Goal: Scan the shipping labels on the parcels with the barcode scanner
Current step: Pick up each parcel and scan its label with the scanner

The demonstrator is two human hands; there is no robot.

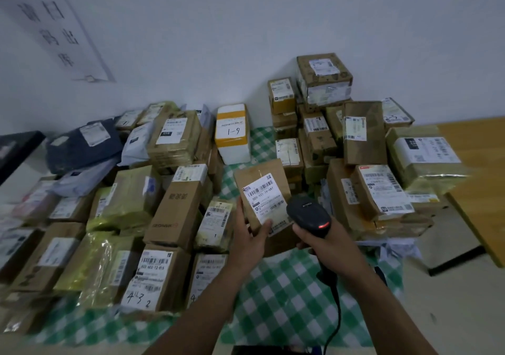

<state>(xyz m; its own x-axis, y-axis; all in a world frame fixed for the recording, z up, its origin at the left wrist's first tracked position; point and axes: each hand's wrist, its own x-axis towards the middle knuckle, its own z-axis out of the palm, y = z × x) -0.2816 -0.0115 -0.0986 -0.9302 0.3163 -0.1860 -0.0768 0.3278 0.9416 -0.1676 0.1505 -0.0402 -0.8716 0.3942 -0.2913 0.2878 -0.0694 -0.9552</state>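
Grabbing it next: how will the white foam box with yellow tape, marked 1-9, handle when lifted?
The white foam box with yellow tape looks like rigid foam, so likely stiff and light for its size. Its smooth taped faces may slip; foam corners could dent under a squeeze.

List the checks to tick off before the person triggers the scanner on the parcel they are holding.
1. Parcel secured: left hand grips the brown parcel. Ok.
2. Label exposed: shipping label faces up, toward the camera. Ok.
3. Barcodes uncovered: thumb rests on the label's lower edge; upper barcodes are clear. Ok.
4. Scanner in hand: right hand holds the barcode scanner, red light lit. Ok.
5. Aim: scanner head sits beside the label; no beam visible on it. Cannot tell.
6. Cable hangs below the hand, not across the label. Ok.
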